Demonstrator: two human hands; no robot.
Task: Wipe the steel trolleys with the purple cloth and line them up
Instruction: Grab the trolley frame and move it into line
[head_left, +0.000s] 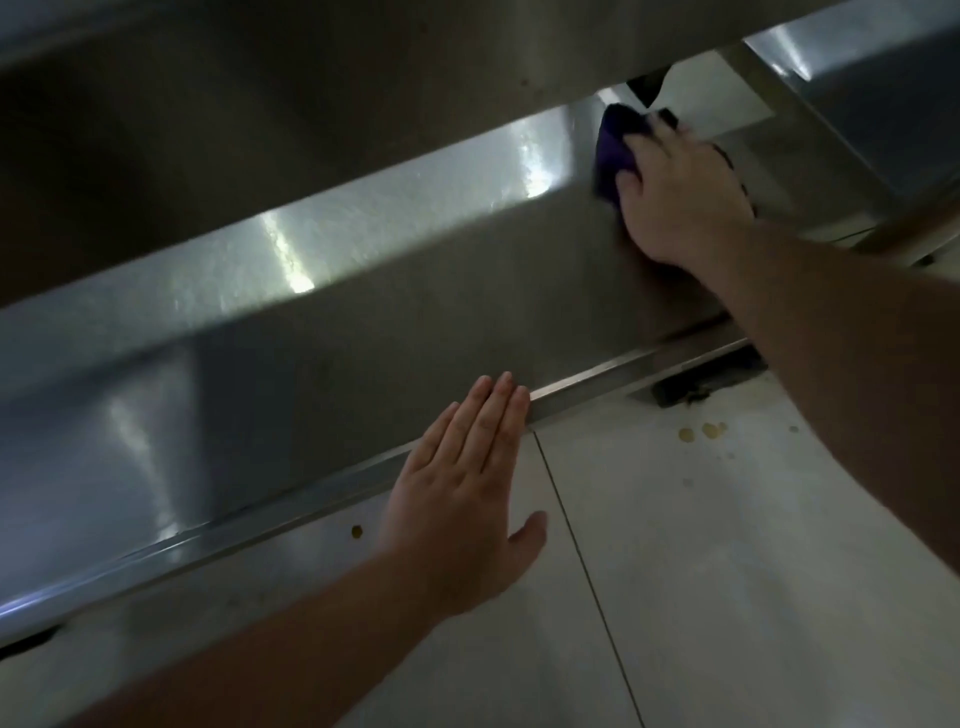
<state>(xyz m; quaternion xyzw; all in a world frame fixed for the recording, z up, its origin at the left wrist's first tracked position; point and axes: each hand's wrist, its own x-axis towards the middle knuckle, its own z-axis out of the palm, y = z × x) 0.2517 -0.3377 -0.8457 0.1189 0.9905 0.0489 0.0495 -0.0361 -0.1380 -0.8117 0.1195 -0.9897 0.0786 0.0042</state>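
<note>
Brushed stainless-steel trolley (363, 322) seen from above and close, filling the frame from 9 o'clock across to 2 o'clock. Lower shelf surface dull grey, with bright glare streaks along its raised far rim. Square-section near edge rail (597, 376) running diagonally from 8 o'clock up toward 3 o'clock. Upper tier of same trolley overhanging at 12 o'clock, dark and out of focus.

Right hand (680, 197) at 1 o'clock, palm down at far right corner of lower shelf, fingers bent over crumpled dark purple cloth (613, 156) and pressing it against steel. Cloth showing only at fingertips and left of hand; remainder hidden beneath palm. Hand slightly blurred.

Left hand (467, 499) just below centre, toward 6 o'clock, flat and fully open, fingers straight and together, thumb splayed to right. Fingertips (498, 400) overlapping near edge rail; contact likely but not certain. Nothing held.

Second steel unit (883, 104) at 2 o'clock, standing apart from first, pale floor visible between.

White tiled floor (701, 571) from 4 o'clock to 6 o'clock, dark grout line crossing. Yellowish spots (701, 431) on tile at 3 o'clock, one more (356, 530) near left wrist. Dark grimy patch (696, 389) under trolley's right end.
</note>
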